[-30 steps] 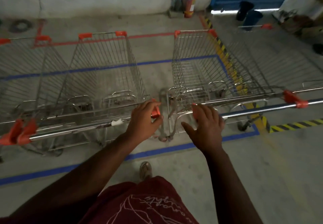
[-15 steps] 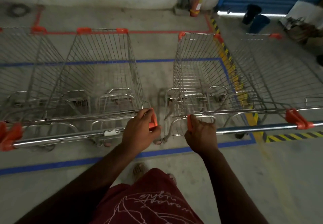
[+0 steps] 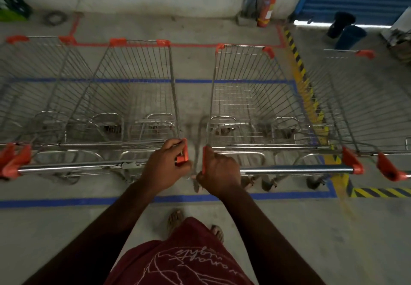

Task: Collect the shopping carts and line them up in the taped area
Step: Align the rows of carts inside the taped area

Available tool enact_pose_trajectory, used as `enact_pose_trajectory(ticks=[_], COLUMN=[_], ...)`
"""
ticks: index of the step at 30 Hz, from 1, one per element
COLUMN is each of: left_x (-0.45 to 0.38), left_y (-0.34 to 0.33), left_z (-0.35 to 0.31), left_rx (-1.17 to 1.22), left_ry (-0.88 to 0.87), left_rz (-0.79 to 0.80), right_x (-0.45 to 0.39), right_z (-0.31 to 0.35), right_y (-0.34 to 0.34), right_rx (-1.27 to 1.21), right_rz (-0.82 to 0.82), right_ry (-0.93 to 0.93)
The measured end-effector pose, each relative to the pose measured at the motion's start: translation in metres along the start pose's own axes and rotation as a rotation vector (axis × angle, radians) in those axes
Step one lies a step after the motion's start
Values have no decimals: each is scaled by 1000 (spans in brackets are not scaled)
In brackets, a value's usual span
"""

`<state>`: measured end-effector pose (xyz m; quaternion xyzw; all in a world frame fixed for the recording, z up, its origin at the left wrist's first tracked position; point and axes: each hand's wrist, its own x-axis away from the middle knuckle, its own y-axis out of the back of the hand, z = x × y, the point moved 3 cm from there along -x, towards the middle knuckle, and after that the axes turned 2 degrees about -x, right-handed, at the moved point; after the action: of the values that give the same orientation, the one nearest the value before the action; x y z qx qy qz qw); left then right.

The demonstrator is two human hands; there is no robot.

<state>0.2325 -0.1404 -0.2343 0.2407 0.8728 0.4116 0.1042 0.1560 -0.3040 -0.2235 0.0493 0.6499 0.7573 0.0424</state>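
Note:
Several wire shopping carts with orange corners stand side by side. My left hand (image 3: pixel 165 167) grips the right end of the handle of the cart left of centre (image 3: pixel 138 88). My right hand (image 3: pixel 219 171) grips the left end of the handle of the cart right of centre (image 3: pixel 251 93). Both carts sit inside the blue taped area (image 3: pixel 66 202), with a narrow gap between them. Another cart (image 3: pixel 31 84) stands at the far left, touching its neighbour. One more cart (image 3: pixel 364 97) stands at the far right, beyond the yellow-black floor stripe (image 3: pixel 299 62).
A red fire extinguisher (image 3: pixel 266 6) stands by the back wall. Dark bins (image 3: pixel 347 31) sit before a blue shutter at the back right. Red tape (image 3: pixel 191 44) marks the floor behind the carts. My feet and maroon shirt fill the lower middle.
My right hand went from resting flat on the right cart's handle to curling round its left end. The two middle carts now stand straighter and closer, handles level.

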Motion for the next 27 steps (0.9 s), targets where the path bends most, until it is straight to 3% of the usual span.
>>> enact_pose_trajectory(ticks=[3,7,13,17,27], left_x=[1,1,0,1,7], left_y=[1,2,4,5,2], left_z=[1,2,3,8,1], left_rx=[50,57,5,-21,-50], left_ry=[14,15,-17,-44,-43], left_rz=[33,40,4,87,-64], right_x=[-6,-4,-22,-28,-27], right_z=[-18,-39,-20,-15,-31], right_y=[-2,-1,8,6,0], right_rx=[56,84,65,66,99], right_rz=[-48,10,-24,-46,-78], right_ry=[64,50,75,68,137])
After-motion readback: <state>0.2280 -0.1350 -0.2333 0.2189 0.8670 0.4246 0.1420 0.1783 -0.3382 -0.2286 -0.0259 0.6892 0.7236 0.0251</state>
